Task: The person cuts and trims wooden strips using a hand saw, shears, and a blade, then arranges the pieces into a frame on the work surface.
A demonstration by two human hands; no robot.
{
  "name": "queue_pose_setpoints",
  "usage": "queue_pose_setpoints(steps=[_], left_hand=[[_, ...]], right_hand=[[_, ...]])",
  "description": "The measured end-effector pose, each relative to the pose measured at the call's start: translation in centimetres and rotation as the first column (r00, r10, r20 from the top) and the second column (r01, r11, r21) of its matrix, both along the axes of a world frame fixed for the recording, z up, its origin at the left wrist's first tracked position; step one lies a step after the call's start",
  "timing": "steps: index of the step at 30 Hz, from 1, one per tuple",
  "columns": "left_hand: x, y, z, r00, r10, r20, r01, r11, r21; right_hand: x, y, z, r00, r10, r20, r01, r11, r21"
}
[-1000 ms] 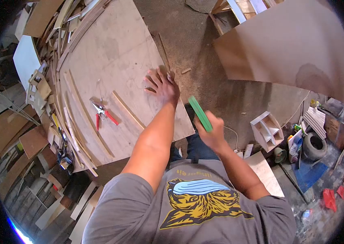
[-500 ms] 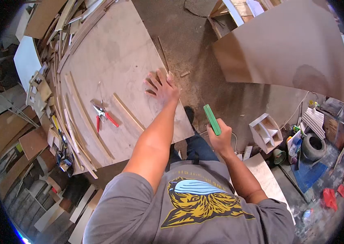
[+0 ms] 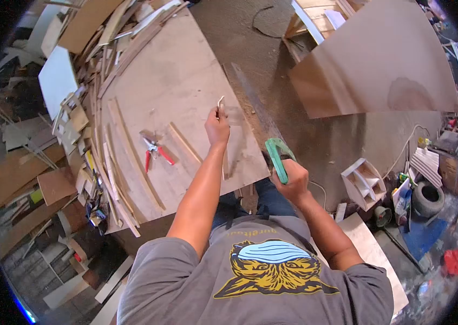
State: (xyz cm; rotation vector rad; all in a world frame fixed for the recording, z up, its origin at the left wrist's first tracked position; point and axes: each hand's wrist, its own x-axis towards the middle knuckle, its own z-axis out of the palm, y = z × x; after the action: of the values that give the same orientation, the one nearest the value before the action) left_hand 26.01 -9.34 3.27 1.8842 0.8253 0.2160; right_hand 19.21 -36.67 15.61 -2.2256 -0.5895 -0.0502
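My left hand (image 3: 217, 128) is closed around a thin wooden strip (image 3: 226, 169) above the plywood sheet (image 3: 185, 76). The strip's pale, jagged tip sticks out past my fingers, and its other end shows beside my forearm. My right hand (image 3: 294, 179) grips the green handle of a handsaw (image 3: 256, 103), whose blade points up and away beyond the sheet's right edge. Left of my left hand, a short wooden strip (image 3: 184, 142) lies on the sheet. Farther left are pruning shears with red handles (image 3: 157, 150).
Long wooden strips (image 3: 131, 151) and piled offcuts (image 3: 91, 70) line the sheet's left side. A large brown panel (image 3: 375, 65) stands at the upper right. Below it are a small white divided box (image 3: 363, 184) and a tyre (image 3: 428, 198) on the floor.
My left hand was spread flat near the sheet's edge; now it is closed on a wooden strip and lifted. The saw has turned, so its blade shows clearly beside the sheet.
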Motion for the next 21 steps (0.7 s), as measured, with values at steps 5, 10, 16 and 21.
queue_pose_setpoints(steps=[5,10,16,21], left_hand=[[-4.4,4.7,6.2,0.997,0.077,0.025,-0.064,0.936,-0.347],[-10.9,9.9,8.0,0.989,0.145,0.026,-0.126,0.924,-0.362],[-20.5,16.9,6.2,0.933,0.356,-0.059,-0.343,0.823,-0.453],[-25.5,20.8,7.5,0.92,0.389,0.043,-0.315,0.801,-0.509]], right_hand=[[0.3,5.6,-1.5,0.971,0.202,0.127,-0.178,0.968,-0.179],[-0.8,12.4,-6.4,0.905,0.365,0.219,-0.288,0.904,-0.317],[-2.7,17.7,-10.2,0.908,0.41,0.086,-0.316,0.806,-0.501],[-4.4,22.4,-7.5,0.95,0.254,0.179,-0.111,0.815,-0.57]])
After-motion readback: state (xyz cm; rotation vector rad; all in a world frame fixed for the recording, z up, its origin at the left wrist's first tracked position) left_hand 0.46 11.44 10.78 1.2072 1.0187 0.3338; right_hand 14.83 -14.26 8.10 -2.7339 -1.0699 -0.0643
